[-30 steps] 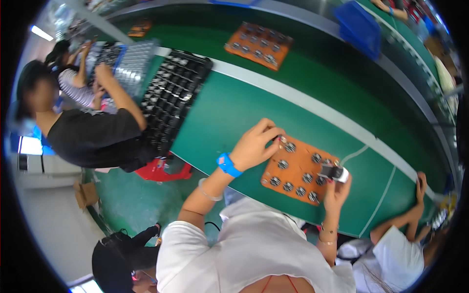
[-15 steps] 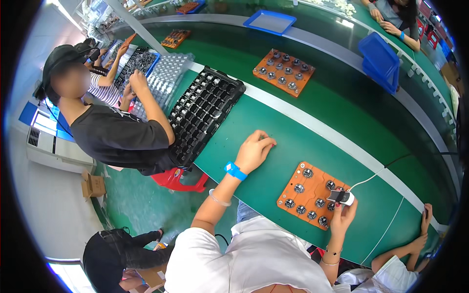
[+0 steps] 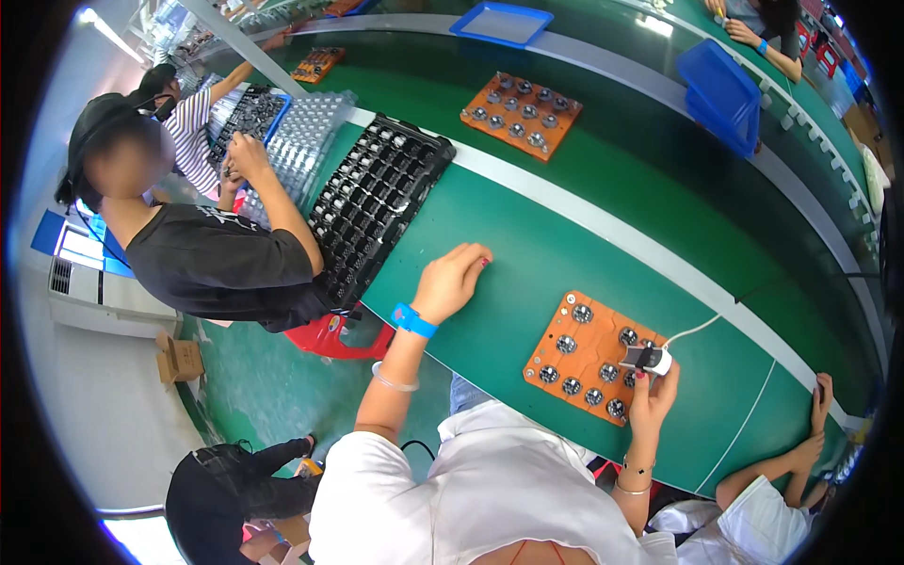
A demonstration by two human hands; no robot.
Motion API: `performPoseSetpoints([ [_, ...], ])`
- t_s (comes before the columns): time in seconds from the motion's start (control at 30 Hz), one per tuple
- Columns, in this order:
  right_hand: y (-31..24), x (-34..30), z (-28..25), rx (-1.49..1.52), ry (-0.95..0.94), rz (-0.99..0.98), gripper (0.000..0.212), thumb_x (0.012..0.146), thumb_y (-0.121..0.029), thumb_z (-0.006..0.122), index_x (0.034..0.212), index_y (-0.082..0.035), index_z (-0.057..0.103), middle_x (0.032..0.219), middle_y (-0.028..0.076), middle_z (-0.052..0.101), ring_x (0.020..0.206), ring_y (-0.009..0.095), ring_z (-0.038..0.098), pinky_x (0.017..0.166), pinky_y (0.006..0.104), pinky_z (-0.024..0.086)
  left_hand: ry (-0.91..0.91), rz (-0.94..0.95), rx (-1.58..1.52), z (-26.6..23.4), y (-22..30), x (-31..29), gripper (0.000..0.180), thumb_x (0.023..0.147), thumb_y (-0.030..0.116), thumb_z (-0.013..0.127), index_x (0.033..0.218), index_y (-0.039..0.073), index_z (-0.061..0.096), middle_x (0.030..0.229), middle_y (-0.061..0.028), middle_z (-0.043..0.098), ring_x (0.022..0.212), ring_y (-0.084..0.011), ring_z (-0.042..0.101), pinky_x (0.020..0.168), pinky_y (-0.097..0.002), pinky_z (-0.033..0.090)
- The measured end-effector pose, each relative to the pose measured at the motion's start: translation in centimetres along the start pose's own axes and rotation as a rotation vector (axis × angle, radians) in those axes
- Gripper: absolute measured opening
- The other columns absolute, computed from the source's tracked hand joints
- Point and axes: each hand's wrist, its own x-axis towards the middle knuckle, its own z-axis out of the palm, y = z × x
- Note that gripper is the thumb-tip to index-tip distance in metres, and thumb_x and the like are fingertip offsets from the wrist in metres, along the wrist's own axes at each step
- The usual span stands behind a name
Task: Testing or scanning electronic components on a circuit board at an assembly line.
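My right hand (image 3: 652, 393) is closed around a small white-and-black handheld device (image 3: 656, 360) with a thin white cable. The device hangs over the right side of an orange board (image 3: 586, 352), hiding part of it; what the device is, I cannot tell. Several round dark metallic parts sit in the board, among them one part (image 3: 583, 314) near its far edge. My left hand (image 3: 446, 286), with a blue wristband (image 3: 414, 320), hovers over the green table (image 3: 508, 282) between tray and board. Its fingers are curled together toward the thumb, and nothing shows in them.
A black compartment tray (image 3: 384, 193) lies left of my left hand, beside a co-worker (image 3: 202, 254). Past the pale table edge, another orange board (image 3: 521, 115) lies on a green surface. Blue trays (image 3: 720, 99) stand farther off. Another person's hand (image 3: 805, 454) is at the right.
My left hand has moved left, toward the black tray, its fingers drawn closer together. My right hand keeps the device over the orange board. The whole view has shifted slightly.
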Motion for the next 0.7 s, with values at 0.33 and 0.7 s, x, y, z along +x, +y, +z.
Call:
performPoseSetpoints([
  [0.33, 1.1, -0.3, -1.0, -0.145, -0.021, 0.003, 0.036, 0.090, -0.008, 0.058, 0.122, 0.003, 0.045, 0.114, 0.011, 0.057, 0.106, 0.017, 0.053, 0.094, 0.0313, 0.040, -0.113, -0.033, 0.131, -0.7, -2.0, -0.1, 0.027, 0.087, 0.012, 0.051, 0.112, 0.014, 0.062, 0.072, -0.0145, 0.063, 0.064, -0.0302, 0.062, 0.058, -0.0379, 0.048],
  [0.7, -0.4, -0.1, -0.8, -0.072, -0.024, -0.002, 0.036, 0.087, -0.006, 0.060, 0.119, 0.003, 0.047, 0.111, 0.013, 0.060, 0.102, 0.018, 0.056, 0.092, 0.0319, 0.043, -0.203, -0.180, -0.004, -1.1, 0.2, -0.7, 0.056, 0.076, 0.005, 0.068, 0.129, 0.007, 0.051, 0.084, -0.0095, 0.063, 0.072, -0.0177, 0.061, 0.069, -0.0286, 0.051],
])
